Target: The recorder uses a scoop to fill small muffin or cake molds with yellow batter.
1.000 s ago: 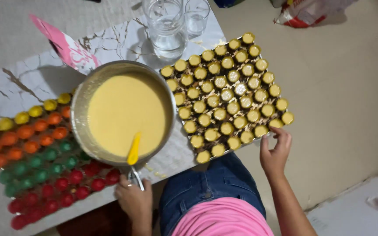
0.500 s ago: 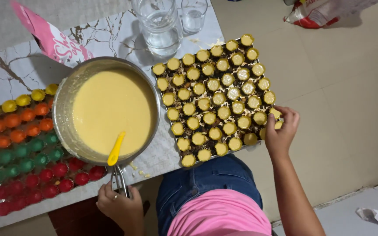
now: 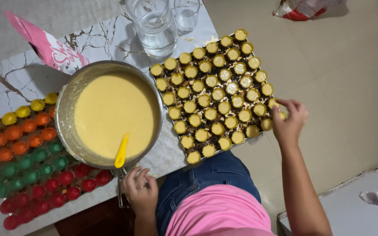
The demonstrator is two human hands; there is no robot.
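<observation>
Right hand (image 3: 288, 117) at tray (image 3: 171, 114) corner.
Fingers pinched on a yellow cup (image 3: 273, 103) (tray's right edge); left hand (image 3: 141, 190) clasps pan (image 3: 66, 126) handle.

View: one head-worn camera, no second view to share the scene with.
Direction: looks almost straight down over the person's lap.
Distance: close, at arm's reach above the desk (image 3: 110, 39).
Frame left and centre: marble-patterned desk fills it, with the pan of batter (image 3: 110, 114) mid-left.
Frame right: floor (image 3: 351, 87).
Bottom edge: left hand (image 3: 141, 192) and right hand (image 3: 290, 117) enter from below.
</observation>
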